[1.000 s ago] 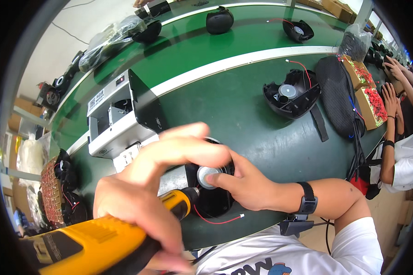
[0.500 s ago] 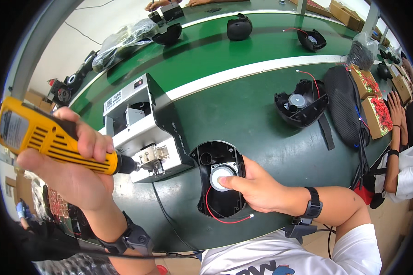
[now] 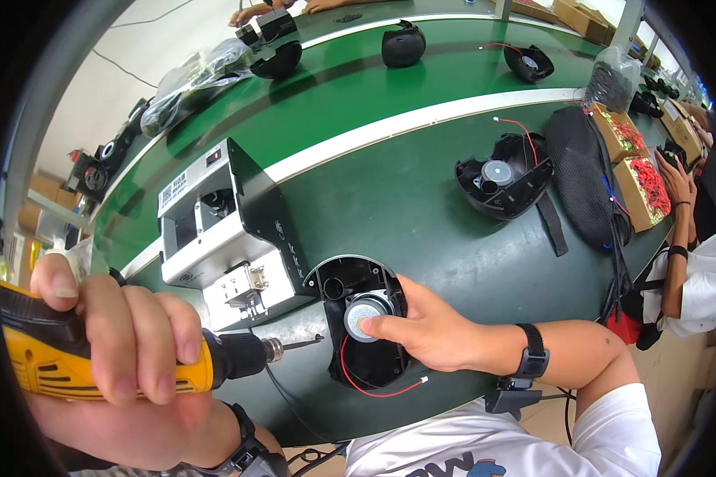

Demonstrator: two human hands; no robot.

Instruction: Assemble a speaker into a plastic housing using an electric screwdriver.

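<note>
The speaker (image 3: 356,311) already sits in the shell (image 3: 378,363) on the worktop (image 3: 426,230), both clamped by the right hand (image 3: 431,328), but fastening looks unfinished, with the left hand (image 3: 129,362) wrapped around the driver (image 3: 239,355), its bit (image 3: 304,343) apart from the shell.

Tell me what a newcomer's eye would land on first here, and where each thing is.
Probably the yellow-and-black power driver in the left hand at lower left, its thin bit pointing toward the middle. Next, the open black housing near the centre, where the right hand rests its thumb on a round grey speaker. Then the silver-and-black machine, standing left of and beyond the housing.
</note>
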